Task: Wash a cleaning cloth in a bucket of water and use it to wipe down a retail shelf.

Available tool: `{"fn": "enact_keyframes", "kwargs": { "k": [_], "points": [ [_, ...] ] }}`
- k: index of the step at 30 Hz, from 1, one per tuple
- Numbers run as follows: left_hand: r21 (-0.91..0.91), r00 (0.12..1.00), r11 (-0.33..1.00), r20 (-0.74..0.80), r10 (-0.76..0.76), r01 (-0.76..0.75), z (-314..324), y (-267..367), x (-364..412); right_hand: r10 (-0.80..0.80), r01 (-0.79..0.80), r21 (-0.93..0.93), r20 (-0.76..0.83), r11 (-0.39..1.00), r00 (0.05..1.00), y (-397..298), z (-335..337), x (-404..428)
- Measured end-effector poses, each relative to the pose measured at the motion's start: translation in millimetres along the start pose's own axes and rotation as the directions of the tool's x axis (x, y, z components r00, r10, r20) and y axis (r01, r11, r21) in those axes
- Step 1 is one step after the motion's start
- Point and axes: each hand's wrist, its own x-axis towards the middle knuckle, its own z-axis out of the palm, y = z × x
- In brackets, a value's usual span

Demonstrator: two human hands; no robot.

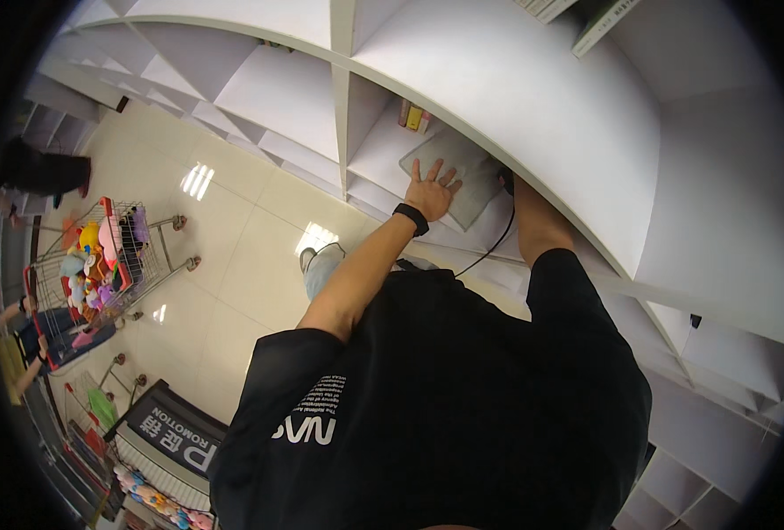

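My left hand [430, 197], with a black band at its wrist, lies spread on a grey cloth [477, 173]. Its fingers are apart and pinch nothing. The cloth lies flat in a lower compartment of a white shelf unit [379, 142]. My right forearm [543, 218] reaches under the shelf board above, and the board's edge hides my right hand. Beside that forearm, a small dark object [506, 179] shows partly; I cannot tell what it is. A thin black cord [496, 246] curves from near it down towards my shirt.
A few small books [414, 118] stand deeper in the compartment. The long shelf edge [498, 156] crosses over my right arm. On the left, a wire shopping cart [147, 265] holds several plush toys [90, 265], with a person's hands at it. A promotion stand [173, 430] stands at lower left.
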Motion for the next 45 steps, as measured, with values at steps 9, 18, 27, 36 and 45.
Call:
{"fn": "enact_keyframes", "kwargs": {
  "k": [9,18,27,36,45],
  "points": [
    [0.015,0.984,0.984,0.01,0.176,-0.176,6,-28,-10,0.163,-0.135,0.182,-0.148,0.974,0.976,16,43,-17],
    [-0.03,0.928,0.931,0.069,0.365,-0.364,6,-89,-19,0.559,-0.398,0.394,-0.527,0.828,0.641,-24,175,-53],
    [-0.113,0.941,0.952,0.158,0.3,-0.285,-7,-127,-15,0.781,-0.493,0.606,-0.462,0.624,0.421,-99,196,-35],
    [-0.147,0.991,0.981,-0.065,0.116,-0.125,1,-162,-25,0.573,-0.466,0.336,-0.421,0.819,0.703,-158,149,1],
    [-0.122,0.998,0.991,-0.03,0.056,-0.059,-21,-164,-50,-0.068,0.009,-0.103,-0.585,0.995,0.808,-163,144,19]
  ]
}}
